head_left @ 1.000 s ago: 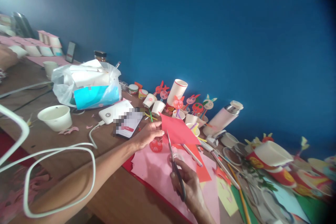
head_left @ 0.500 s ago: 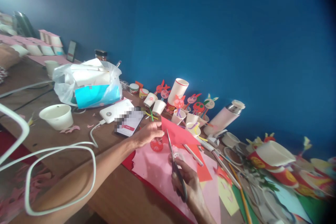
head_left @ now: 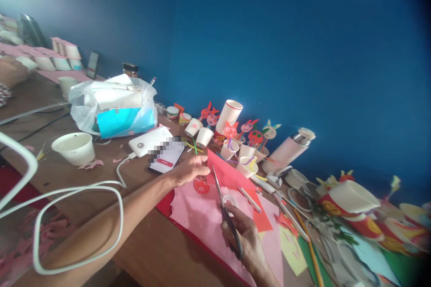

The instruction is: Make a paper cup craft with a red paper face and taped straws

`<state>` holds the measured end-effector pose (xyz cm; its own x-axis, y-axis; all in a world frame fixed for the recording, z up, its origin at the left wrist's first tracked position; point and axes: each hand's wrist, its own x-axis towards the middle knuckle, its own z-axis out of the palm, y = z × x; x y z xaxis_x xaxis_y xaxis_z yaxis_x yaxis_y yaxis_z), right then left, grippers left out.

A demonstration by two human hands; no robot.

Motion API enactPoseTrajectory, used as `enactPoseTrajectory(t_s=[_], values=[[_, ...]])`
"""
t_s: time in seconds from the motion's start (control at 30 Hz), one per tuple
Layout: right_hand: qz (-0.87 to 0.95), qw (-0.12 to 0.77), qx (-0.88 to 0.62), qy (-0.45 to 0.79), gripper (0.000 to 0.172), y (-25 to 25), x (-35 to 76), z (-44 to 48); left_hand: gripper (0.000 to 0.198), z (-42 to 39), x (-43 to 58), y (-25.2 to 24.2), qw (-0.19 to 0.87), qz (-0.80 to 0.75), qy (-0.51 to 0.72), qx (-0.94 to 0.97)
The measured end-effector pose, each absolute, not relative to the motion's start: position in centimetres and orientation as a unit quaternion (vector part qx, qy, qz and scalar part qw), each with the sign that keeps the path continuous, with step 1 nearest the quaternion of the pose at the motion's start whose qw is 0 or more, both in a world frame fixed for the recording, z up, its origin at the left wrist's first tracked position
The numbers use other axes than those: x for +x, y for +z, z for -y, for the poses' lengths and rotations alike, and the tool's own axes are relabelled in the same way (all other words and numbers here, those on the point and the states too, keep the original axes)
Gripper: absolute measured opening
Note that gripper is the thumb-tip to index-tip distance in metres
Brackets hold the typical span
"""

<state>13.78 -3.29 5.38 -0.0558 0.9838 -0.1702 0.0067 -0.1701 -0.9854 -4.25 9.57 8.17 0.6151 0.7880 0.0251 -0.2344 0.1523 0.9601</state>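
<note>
My left hand (head_left: 191, 170) pinches the left edge of a red paper sheet (head_left: 230, 171). Scissors (head_left: 226, 217) are held in my right hand (head_left: 244, 235), their blades pointing up and away at the sheet's lower left edge. Beneath both hands lies pink paper (head_left: 195, 215), with a roll of clear tape (head_left: 229, 200) on it near the blades. A round red cut-out with a drawn face (head_left: 201, 185) sits just below my left hand. More orange-red paper (head_left: 263, 219) shows under the sheet.
Behind stand paper cups with animal-face sticks (head_left: 230, 148) and a pink flask (head_left: 286, 152). A phone (head_left: 166, 157), white power bank (head_left: 150, 141), looping cable (head_left: 79, 188) and filled plastic bag (head_left: 114, 105) lie left. Another person's hand (head_left: 12, 71) is far left.
The scissors and my right hand have shifted very slightly. My left hand keeps its hold on the red sheet, and the view has moved a little.
</note>
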Motion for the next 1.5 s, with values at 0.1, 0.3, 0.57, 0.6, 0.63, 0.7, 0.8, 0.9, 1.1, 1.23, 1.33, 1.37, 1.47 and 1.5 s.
enactPoseTrajectory(t_s=[0.1,0.3,0.57,0.6,0.63,0.7,0.8,0.9,1.1,1.23,1.33,1.37,1.47,1.5], values=[[0.469,0.457,-0.512,0.556,0.048,4.5,14.1,3.2,0.018,-9.6,-4.4,8.1,0.709,-0.257,0.353,0.554],[0.481,0.45,-0.51,0.553,0.046,4.2,14.2,3.1,0.018,-9.6,-4.5,8.3,0.711,-0.264,0.345,0.553],[0.469,0.439,-0.519,0.564,0.047,5.4,14.1,3.3,0.016,-9.7,-4.9,8.6,0.703,-0.261,0.325,0.576],[0.468,0.438,-0.515,0.569,0.048,5.5,14.2,3.3,0.016,-9.7,-4.9,8.6,0.703,-0.261,0.323,0.578],[0.466,0.438,-0.512,0.573,0.049,5.5,14.3,3.3,0.016,-9.7,-5.0,8.6,0.702,-0.26,0.322,0.579],[0.464,0.438,-0.508,0.579,0.05,5.3,14.4,3.2,0.016,-9.7,-5.0,8.7,0.7,-0.26,0.32,0.583],[0.469,0.436,-0.51,0.575,0.049,5.0,14.4,3.2,0.017,-9.7,-5.1,8.8,0.697,-0.261,0.318,0.587],[0.477,0.433,-0.511,0.57,0.047,5.0,14.3,3.2,0.016,-9.8,-5.1,8.7,0.694,-0.262,0.317,0.591],[0.488,0.426,-0.503,0.572,0.047,5.4,14.3,3.2,0.018,-9.7,-5.0,8.4,0.699,-0.256,0.317,0.588],[0.491,0.424,-0.492,0.581,0.046,4.8,14.5,3.0,0.018,-9.7,-4.9,8.3,0.702,-0.246,0.306,0.594],[0.487,0.424,-0.499,0.578,0.047,4.7,14.7,3.0,0.019,-9.8,-4.9,8.3,0.705,-0.241,0.299,0.596],[0.488,0.423,-0.499,0.578,0.048,4.8,14.7,3.0,0.018,-9.8,-4.9,8.3,0.705,-0.242,0.298,0.596],[0.49,0.421,-0.496,0.58,0.049,5.3,14.7,3.1,0.017,-9.8,-4.9,8.4,0.704,-0.246,0.298,0.596],[0.489,0.422,-0.495,0.581,0.049,5.4,14.7,3.1,0.018,-9.8,-4.9,8.4,0.706,-0.245,0.297,0.595]])
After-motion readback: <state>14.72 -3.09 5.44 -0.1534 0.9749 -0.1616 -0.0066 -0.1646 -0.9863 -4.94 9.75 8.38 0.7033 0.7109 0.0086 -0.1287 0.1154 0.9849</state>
